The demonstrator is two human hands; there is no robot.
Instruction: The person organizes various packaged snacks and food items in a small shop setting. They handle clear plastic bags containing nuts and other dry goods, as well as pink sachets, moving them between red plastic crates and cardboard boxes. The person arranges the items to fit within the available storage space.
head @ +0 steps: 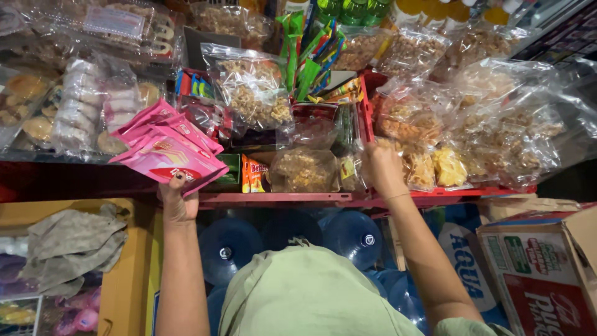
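Note:
My left hand (178, 200) grips a fanned stack of pink flat packets (169, 149), held up above the front edge of a red shelf (280, 198). My right hand (380, 167) reaches into the shelf among clear bags of fried snacks (418, 167), fingers curled on a small packet there; what it grips is hidden. A clear bag of brown snacks (303, 169) lies between my hands. Orange and green small boxes (247, 174) stand beside it.
The shelf is packed with clear snack bags (252, 93), wrapped buns (81, 112) at left and green sachet strips (308, 56). Below stand blue water jugs (351, 233). A cardboard box (541, 274) is at right, a grey cloth (74, 246) on a yellow crate at left.

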